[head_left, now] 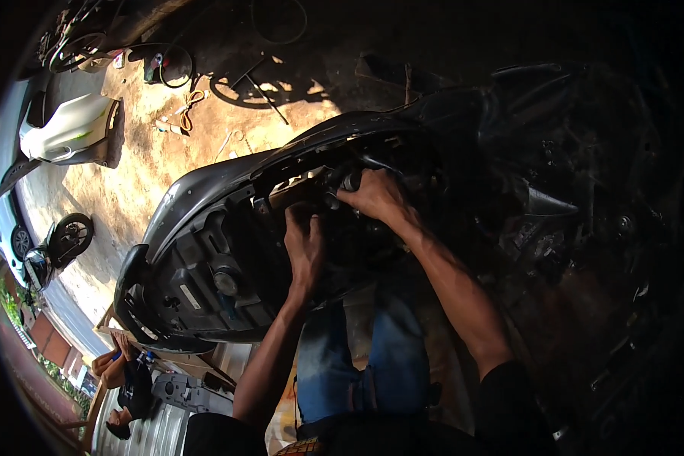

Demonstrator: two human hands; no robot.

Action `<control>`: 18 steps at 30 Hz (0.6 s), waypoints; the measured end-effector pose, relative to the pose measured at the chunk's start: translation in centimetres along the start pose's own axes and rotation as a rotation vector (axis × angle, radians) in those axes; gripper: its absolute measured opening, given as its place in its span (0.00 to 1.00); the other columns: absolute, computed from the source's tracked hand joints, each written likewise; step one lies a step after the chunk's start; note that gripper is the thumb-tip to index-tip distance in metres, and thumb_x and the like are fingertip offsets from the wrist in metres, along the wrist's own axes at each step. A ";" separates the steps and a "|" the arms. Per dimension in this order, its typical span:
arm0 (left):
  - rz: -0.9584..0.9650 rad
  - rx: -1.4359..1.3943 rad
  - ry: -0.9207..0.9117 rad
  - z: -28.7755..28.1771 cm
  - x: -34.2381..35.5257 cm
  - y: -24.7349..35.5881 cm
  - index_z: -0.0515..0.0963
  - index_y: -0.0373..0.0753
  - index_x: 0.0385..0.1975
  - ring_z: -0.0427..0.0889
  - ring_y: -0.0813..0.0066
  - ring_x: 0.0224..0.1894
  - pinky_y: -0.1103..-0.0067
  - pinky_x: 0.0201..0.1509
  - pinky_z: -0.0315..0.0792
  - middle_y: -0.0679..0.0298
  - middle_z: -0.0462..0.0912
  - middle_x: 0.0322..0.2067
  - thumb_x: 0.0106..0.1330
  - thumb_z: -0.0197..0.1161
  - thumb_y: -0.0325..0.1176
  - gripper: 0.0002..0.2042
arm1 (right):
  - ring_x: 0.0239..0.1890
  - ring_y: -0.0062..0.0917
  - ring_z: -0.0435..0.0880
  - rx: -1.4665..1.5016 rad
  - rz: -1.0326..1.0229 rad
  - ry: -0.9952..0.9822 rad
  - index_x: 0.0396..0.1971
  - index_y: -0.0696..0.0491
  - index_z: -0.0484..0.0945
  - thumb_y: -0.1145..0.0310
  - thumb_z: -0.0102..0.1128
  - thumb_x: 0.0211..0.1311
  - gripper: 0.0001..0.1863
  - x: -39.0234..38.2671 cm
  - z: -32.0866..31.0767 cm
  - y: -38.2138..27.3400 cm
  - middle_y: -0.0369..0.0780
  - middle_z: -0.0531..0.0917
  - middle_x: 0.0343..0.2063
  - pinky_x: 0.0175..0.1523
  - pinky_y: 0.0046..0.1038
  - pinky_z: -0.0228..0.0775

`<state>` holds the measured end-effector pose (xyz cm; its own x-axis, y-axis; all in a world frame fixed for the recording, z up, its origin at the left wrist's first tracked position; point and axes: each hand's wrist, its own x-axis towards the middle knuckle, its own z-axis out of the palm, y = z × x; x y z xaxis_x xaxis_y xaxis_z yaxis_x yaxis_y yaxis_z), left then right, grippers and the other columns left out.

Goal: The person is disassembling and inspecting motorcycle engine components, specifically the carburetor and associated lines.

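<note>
In front of me lies the dark body of a motor scooter (197, 199), its seat area uncovered. My left hand (304, 247) reaches into the middle opening, fingers bent down around something too dark to make out. Just to its right, my right hand (376, 195) is closed, its fingers curled at a small dark rounded part (350, 182) inside the frame. Shadow hides what the fingertips grip. Left of my hands, a round cap (226, 281) sits on the black inner section of the scooter.
A pale body panel (72, 131) stands on the sunlit ground at upper left. Beyond it are a parked motorcycle (62, 242) and a light-coloured car (6, 228). Another person (135, 387) sits at lower left, near a grey plastic part (190, 393). Cords (192, 106) lie on the ground.
</note>
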<state>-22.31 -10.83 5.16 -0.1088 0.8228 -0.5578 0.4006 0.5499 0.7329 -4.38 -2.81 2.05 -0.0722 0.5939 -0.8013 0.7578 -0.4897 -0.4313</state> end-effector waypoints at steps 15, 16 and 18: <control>-0.461 -0.535 0.261 4.5 0.6 -0.5 0.65 0.28 0.63 0.87 0.65 0.43 0.73 0.41 0.81 0.51 0.80 0.46 0.74 0.48 0.29 0.20 | 0.49 0.55 0.84 -0.211 0.084 -0.072 0.40 0.68 0.83 0.48 0.60 0.65 0.31 0.9 -0.7 -2.0 0.62 0.84 0.41 0.55 0.46 0.77; -0.463 -0.438 0.257 4.6 0.6 -0.4 0.67 0.27 0.62 0.86 0.57 0.48 0.69 0.49 0.78 0.45 0.81 0.48 0.74 0.48 0.29 0.20 | 0.49 0.56 0.84 -0.154 -0.010 -0.074 0.45 0.68 0.81 0.48 0.60 0.65 0.32 0.5 -0.7 -1.4 0.62 0.84 0.41 0.56 0.46 0.77; -0.539 -0.381 0.187 4.7 0.3 -0.2 0.70 0.25 0.62 0.80 0.40 0.57 0.61 0.63 0.71 0.37 0.80 0.54 0.73 0.48 0.33 0.22 | 0.50 0.57 0.83 -0.122 -0.069 0.008 0.60 0.67 0.71 0.47 0.61 0.66 0.37 -0.6 0.1 -0.4 0.63 0.84 0.42 0.57 0.48 0.76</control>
<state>-18.15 -11.39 3.02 -0.3722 0.4124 -0.8315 -0.0976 0.8735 0.4770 -4.66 -3.05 2.65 -0.1218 0.6288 -0.7679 0.8247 -0.3664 -0.4308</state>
